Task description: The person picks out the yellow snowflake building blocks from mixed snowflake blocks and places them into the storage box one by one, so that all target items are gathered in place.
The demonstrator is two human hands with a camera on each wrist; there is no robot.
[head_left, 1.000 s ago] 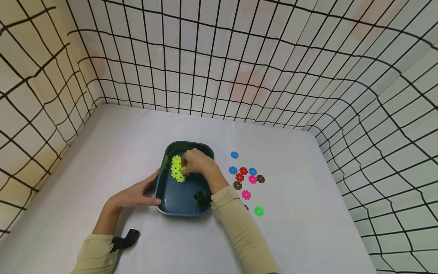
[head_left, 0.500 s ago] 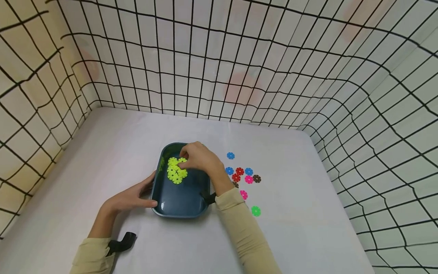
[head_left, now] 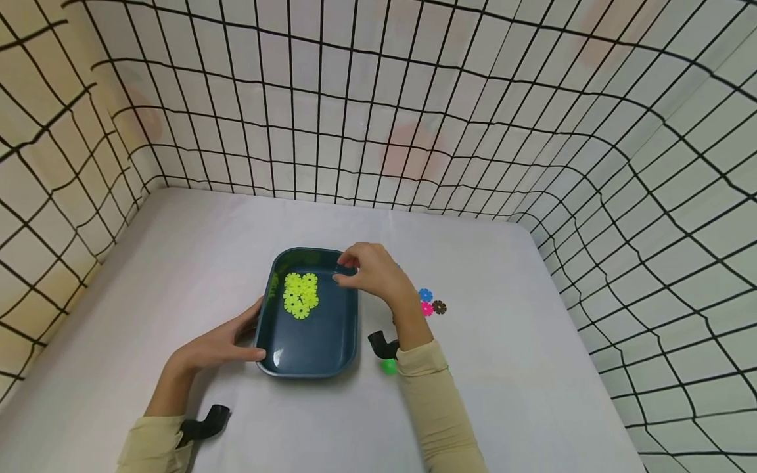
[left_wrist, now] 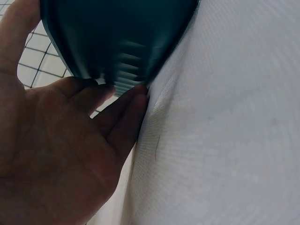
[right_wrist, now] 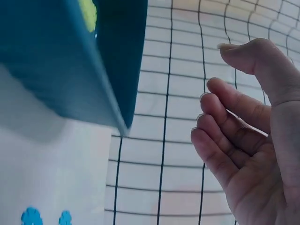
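Observation:
A dark blue-green tray (head_left: 310, 348) stands on the white cloth. My left hand (head_left: 209, 345) holds it by its left side, thumb at the near corner and fingers against the outer wall. The left wrist view shows those fingertips (left_wrist: 138, 91) low on the tray's ribbed wall. Inside the tray lies a cluster of yellow notched plastic discs (head_left: 300, 295), overlapping one another. Over the tray's far right rim is my right hand (head_left: 378, 272), its thumb and fingers apart. The right wrist view shows nothing between them.
Right of the tray lie loose notched discs: blue (head_left: 425, 295), pink (head_left: 426, 309), brown (head_left: 439, 307) and green (head_left: 388, 366). My right arm hides several others. A black wire grid (head_left: 367, 125) walls the table's back and sides.
My right hand has left the yellow discs and moved right, to the tray's right rim, with its fingers parting. My left hand stays at the tray's left side.

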